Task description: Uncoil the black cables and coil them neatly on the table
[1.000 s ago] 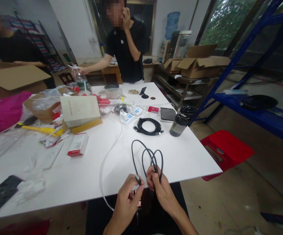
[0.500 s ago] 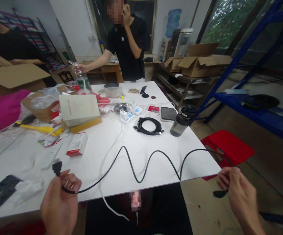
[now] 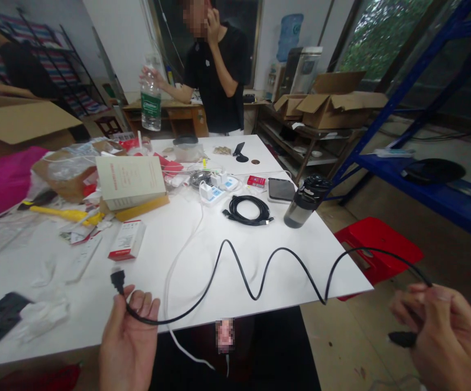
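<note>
A long black cable (image 3: pixel 274 252) stretches in wavy bends between my two hands over the near edge of the white table. My left hand (image 3: pixel 131 331) pinches one end with the thumb, its other fingers loosely curled, and a wide black plug (image 3: pixel 118 281) with a pale metal tip sticks up above it. At the right, past the table's corner, my right hand (image 3: pixel 443 326) is closed on the other end. A black end piece (image 3: pixel 402 339) pokes out below those fingers. Farther back on the table lies a coiled black cable (image 3: pixel 248 210).
Beyond the coil stand a dark drinking bottle (image 3: pixel 306 201) and a power strip (image 3: pixel 214 194). A red-and-white box (image 3: pixel 127 240), a book (image 3: pixel 131 182) and clutter fill the left side. Across the table a person holds a water bottle (image 3: pixel 151 106). A red stool (image 3: pixel 382 247) is at right.
Both my hands have moved to the right, carrying the black cable along, and my left fingers have opened out somewhat. The person across the table has lifted the water bottle.
</note>
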Tool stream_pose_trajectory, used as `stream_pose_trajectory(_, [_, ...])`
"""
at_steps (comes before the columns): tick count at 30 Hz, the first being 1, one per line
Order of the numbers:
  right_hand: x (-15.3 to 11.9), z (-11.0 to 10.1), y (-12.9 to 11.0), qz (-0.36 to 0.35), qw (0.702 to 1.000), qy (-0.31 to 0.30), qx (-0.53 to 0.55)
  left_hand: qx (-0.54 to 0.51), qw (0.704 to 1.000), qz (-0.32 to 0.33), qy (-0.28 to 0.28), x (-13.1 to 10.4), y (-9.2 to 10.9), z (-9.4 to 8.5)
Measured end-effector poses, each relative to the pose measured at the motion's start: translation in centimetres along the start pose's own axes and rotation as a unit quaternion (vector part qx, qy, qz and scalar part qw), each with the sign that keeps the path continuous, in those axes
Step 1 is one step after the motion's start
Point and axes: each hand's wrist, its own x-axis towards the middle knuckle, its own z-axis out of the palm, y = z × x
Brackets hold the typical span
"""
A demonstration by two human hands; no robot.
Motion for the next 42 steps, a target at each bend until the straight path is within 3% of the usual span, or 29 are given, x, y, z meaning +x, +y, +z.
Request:
stream_pose_trajectory(4, [-3.5,2.6,-0.5,-0.068,0.991,-0.112,0.008,0.023,0.998,-0.051,0.007,-1.7,-3.2,1.0])
stream_pose_trajectory(7, [-6.8,5.1,-1.6,-0.159,0.962,-0.224,0.016,0.059,0.995,-0.086,-0.008,-2.4,-5.5,1.6])
stream_pose_trajectory(12, [-12.1,9.2,-2.8,-0.209,0.848,-0.485,0.043,0.091,0.977,-0.176,-0.077,-2.1,-7.3,2.1])
stream_pose_trajectory(16, [-15.1,11.3,-1.2,-0.258,0.772,-0.578,-0.047,0.086,0.969,-0.208,-0.106,-2.1,-7.7,2.0])
stream_pose_trajectory(20, [-16.4,12.8,1.0,-0.346,0.738,-0.572,-0.092,0.1,0.964,-0.206,-0.134,-2.1,-8.2,1.8])
stream_pose_trajectory(24, [-15.8,13.9,2.1,-0.407,0.724,-0.545,-0.118,0.169,0.954,-0.168,-0.182,-1.1,-9.2,1.0])
stream_pose_trajectory(29, [-14.2,14.5,3.0,-0.43,0.707,-0.543,-0.138,0.327,0.918,-0.05,-0.217,0.7,-11.6,-0.5])
stream_pose_trajectory(36, [-12.2,15.0,6.3,-0.458,0.746,-0.467,-0.126,0.42,0.858,0.196,-0.223,1.3,-13.0,-1.0])
stream_pose_trajectory(42, [-12.4,14.9,7.0,-0.406,0.813,-0.401,-0.111,0.473,0.785,0.321,-0.24,0.6,-12.7,-0.7])
